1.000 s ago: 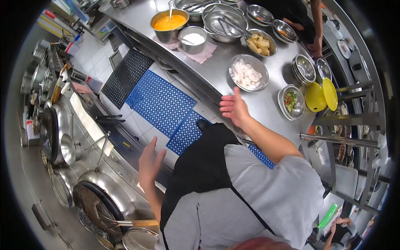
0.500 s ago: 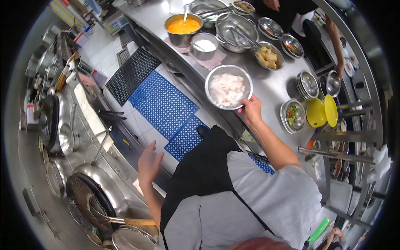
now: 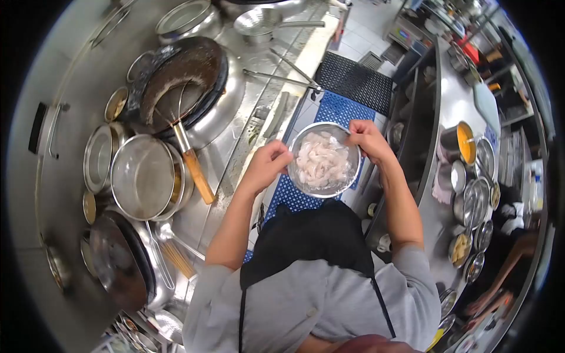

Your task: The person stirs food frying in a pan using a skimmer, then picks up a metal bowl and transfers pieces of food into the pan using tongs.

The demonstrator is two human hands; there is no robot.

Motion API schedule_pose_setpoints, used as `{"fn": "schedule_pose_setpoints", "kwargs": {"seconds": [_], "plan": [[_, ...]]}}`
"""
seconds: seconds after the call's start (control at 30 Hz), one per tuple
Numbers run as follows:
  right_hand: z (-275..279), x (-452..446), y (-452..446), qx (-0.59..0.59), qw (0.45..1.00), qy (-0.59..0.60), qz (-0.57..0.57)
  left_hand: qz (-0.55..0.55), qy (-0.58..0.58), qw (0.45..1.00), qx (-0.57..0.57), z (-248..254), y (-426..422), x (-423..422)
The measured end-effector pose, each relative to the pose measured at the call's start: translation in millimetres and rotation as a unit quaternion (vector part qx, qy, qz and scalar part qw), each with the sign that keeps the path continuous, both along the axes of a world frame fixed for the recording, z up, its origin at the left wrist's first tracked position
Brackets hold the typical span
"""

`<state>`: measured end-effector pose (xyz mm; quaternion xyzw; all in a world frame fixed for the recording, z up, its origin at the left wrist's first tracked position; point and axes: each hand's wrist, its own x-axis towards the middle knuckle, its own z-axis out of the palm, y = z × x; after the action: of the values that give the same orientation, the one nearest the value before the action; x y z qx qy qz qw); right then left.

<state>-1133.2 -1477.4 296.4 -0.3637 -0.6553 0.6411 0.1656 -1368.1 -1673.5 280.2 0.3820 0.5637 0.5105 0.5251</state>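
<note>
Two hands at a bowl of pale pieces

The metal bowl (image 3: 323, 192) is held up in front of the black apron (image 3: 306, 235), above the blue mat (image 3: 347, 109). The left hand (image 3: 268, 166) has its grip narrowed on the bowl's left edge; the right hand (image 3: 371, 141) grips the upper right rim. Pale pieces (image 3: 321, 157) fill much of it, though their exact kind is hard to tell. Left stands a dark wok (image 3: 191, 59) with a wooden-handled tool (image 3: 198, 176); right runs the steel counter (image 3: 456, 103).
</note>
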Motion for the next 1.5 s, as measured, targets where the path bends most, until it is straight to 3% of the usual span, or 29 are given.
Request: {"fn": "schedule_pose_setpoints", "kwargs": {"seconds": [0.13,0.27,0.37,0.4,0.47,0.57,0.6,0.7,0.83,1.07,1.13,1.23,1.27,1.5], "plan": [[-6,-82,10,-0.024,0.987,-0.015,0.156,-0.005,-0.063,0.996,-0.07,-19,-41,-26],[-25,-143,43,-0.109,0.973,-0.052,0.197,0.151,-0.122,0.979,-0.053,-28,-56,-26],[-82,-183,107,0.257,0.943,-0.147,0.149,0.261,-0.148,0.953,-0.048,-35,-54,-30],[-99,-192,119,0.398,0.892,-0.176,0.126,0.291,-0.152,0.944,-0.041,-35,-52,-31],[-123,-205,135,0.649,0.731,-0.203,0.056,0.363,-0.161,0.918,-0.014,-19,-43,-30],[-123,-219,148,0.568,0.775,-0.251,0.121,0.448,-0.181,0.875,0.025,-16,-31,-33],[-125,-222,155,0.592,0.761,-0.242,0.114,0.477,-0.188,0.858,0.039,-16,-26,-33],[-130,-232,173,0.548,0.795,-0.231,0.117,0.553,-0.206,0.803,0.079,-11,-12,-30],[-100,-214,191,0.487,0.852,-0.145,0.124,0.633,-0.22,0.731,0.128,-4,-8,-25],[-25,-150,153,0.482,0.86,-0.005,0.165,0.673,-0.178,0.704,0.141,9,-25,-28],[-30,-136,138,0.519,0.832,0.006,0.199,0.68,-0.184,0.691,0.159,11,-25,-24],[-50,-124,124,0.592,0.713,-0.164,0.338,0.681,-0.195,0.681,0.187,0,-27,-22],[-48,-125,121,0.601,0.698,-0.184,0.343,0.674,-0.201,0.684,0.192,0,-28,-21],[26,-136,98,0.65,0.7,-0.151,0.252,0.685,-0.195,0.675,0.193,-8,-34,-8]]}}
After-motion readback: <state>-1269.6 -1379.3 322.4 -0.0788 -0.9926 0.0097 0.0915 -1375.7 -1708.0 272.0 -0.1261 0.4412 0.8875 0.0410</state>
